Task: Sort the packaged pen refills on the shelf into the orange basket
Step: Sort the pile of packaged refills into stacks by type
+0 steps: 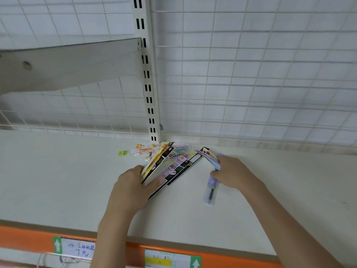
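A pile of packaged pen refills (179, 161) lies on the white shelf (58, 180) at the foot of the slotted upright. My left hand (133, 186) grips a fanned bunch of the packs (154, 167), yellow, black and lilac ones, at their near ends. My right hand (231, 175) holds a few lilac packs (211, 187) to the right of the pile; one hangs down below the fingers and another sticks up behind them. The orange basket is not in view.
A white wire-grid back wall (251, 74) rises behind the shelf. The slotted upright (148, 84) carries a shelf bracket (67, 62) that juts out at upper left. An orange price rail (222, 256) with labels runs along the shelf's front edge.
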A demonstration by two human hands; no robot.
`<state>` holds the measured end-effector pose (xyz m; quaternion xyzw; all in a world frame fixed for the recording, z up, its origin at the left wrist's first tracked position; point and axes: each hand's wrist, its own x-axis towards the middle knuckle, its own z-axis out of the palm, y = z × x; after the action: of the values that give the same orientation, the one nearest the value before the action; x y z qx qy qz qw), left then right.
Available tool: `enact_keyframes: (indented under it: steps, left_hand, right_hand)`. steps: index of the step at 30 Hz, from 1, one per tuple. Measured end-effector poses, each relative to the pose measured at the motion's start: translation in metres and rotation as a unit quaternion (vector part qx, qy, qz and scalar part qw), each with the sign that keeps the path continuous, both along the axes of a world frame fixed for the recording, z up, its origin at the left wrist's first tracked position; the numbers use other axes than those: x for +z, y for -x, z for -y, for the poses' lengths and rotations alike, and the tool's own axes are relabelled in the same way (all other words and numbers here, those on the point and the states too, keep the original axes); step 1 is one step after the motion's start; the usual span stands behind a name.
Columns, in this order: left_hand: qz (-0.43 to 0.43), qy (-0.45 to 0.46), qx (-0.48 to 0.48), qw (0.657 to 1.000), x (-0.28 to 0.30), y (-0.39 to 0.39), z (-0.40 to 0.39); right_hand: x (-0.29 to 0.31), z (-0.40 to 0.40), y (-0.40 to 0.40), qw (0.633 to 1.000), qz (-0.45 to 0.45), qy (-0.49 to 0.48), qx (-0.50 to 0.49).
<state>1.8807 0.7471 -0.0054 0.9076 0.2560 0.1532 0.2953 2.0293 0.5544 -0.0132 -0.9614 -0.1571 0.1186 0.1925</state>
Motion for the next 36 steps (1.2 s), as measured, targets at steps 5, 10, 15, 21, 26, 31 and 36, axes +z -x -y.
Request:
enact_keyframes:
  steps: [5, 10, 15, 21, 26, 31, 36]
  left_hand:
    - [-0.074, -0.024, -0.04, 0.996, -0.004, -0.009, 0.001]
    - [-0.137, -0.03, -0.058, 0.988, -0.009, -0.016, -0.001]
    - [-0.15, -0.074, -0.063, 0.984, 0.002, -0.011, -0.005]
    - [-0.081, 0.01, -0.052, 0.995, 0.012, -0.02, -0.004]
    - [-0.063, 0.046, -0.082, 0.994, 0.018, -0.044, 0.026]
    - [-0.077, -0.011, -0.081, 0.994, 0.016, -0.065, 0.049]
    - [-0.126, -0.043, -0.05, 0.99, 0.012, -0.08, 0.06]
  right_hand:
    - [0.006, 0.009, 0.0, 1.0, -0.01, -0.004, -0.009]
    - [0.014, 0.012, 0.002, 0.999, 0.001, 0.042, -0.028]
    - [0.019, 0.015, 0.007, 0.997, -0.033, 0.064, -0.022]
    - [0.014, 0.019, 0.012, 0.997, -0.034, 0.034, -0.059]
    - [0.014, 0.032, 0.008, 0.997, 0.001, -0.009, -0.083]
    - [0.019, 0.046, 0.009, 0.991, 0.03, -0.086, -0.099]
    - [0.021, 0.051, 0.016, 0.985, 0.053, -0.119, -0.112]
